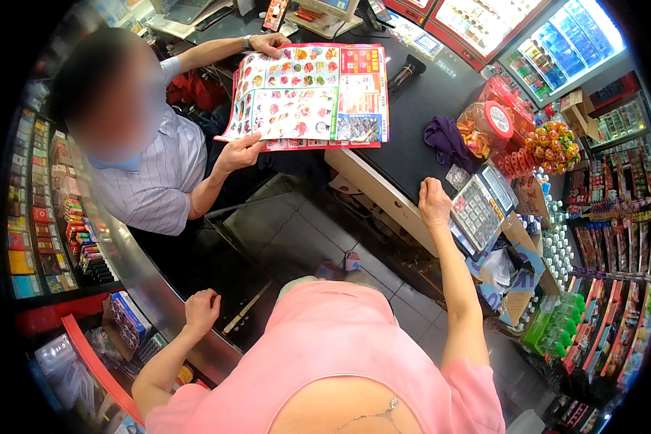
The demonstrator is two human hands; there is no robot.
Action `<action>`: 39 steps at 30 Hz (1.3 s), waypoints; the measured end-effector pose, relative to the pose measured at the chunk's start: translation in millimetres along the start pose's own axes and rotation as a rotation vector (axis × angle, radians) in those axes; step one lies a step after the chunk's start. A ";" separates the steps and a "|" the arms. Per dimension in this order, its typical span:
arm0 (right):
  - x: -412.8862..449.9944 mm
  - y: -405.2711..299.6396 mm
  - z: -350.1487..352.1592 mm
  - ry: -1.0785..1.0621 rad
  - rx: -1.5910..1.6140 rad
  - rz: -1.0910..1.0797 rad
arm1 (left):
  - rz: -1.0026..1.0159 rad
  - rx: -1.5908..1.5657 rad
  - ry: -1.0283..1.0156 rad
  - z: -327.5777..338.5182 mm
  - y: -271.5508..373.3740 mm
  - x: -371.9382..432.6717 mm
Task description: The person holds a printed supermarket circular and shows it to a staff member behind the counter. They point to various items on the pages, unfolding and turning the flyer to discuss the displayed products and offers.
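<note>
My right hand point(434, 203) rests with curled fingers on the edge of the dark countertop point(396, 157). Right beside it lies a large desktop calculator point(482, 209) with a grey keypad. Just beyond are a bunched purple cloth point(448, 142) and a small printed code card point(458, 177). On the other side, my left hand point(202, 313) is loosely curled by the metal counter rim point(165, 290), with nothing visible in it. A seated person point(152, 163) across from me holds up a colourful printed flyer point(304, 92) in both hands.
A clear jar point(485, 130) of wrapped sweets and a lollipop display point(553, 147) stand past the cloth. An open carton point(512, 276) adjoins the calculator. Cigarette shelves point(38, 217) line the left; lit drink coolers point(569, 40) glow at the back right. Grey tiles point(325, 233) cover the floor.
</note>
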State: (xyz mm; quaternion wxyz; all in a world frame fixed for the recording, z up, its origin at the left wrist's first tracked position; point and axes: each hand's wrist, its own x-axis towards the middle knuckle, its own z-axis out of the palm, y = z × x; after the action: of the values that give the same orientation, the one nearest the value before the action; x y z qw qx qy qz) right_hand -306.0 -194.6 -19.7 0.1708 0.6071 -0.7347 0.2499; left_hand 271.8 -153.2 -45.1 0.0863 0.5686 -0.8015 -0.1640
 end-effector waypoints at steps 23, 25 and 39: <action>53.3 -186.3 125.0 -0.552 1.818 1.035 | -0.077 -0.040 0.130 2.0 4.5 -11.6; 74.7 -197.1 136.5 -0.379 1.891 1.234 | -0.067 -0.023 0.145 1.5 5.4 -12.7; 18.7 -96.2 -1.8 0.267 0.795 0.051 | -0.053 0.001 0.092 2.3 6.3 -6.2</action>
State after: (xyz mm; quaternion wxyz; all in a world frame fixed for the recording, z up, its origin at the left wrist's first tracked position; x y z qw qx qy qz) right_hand -215.9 -221.9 7.5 0.0107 0.5698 -0.5670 0.5947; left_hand 267.5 -145.1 -44.6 0.1187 0.5968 -0.7812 -0.1395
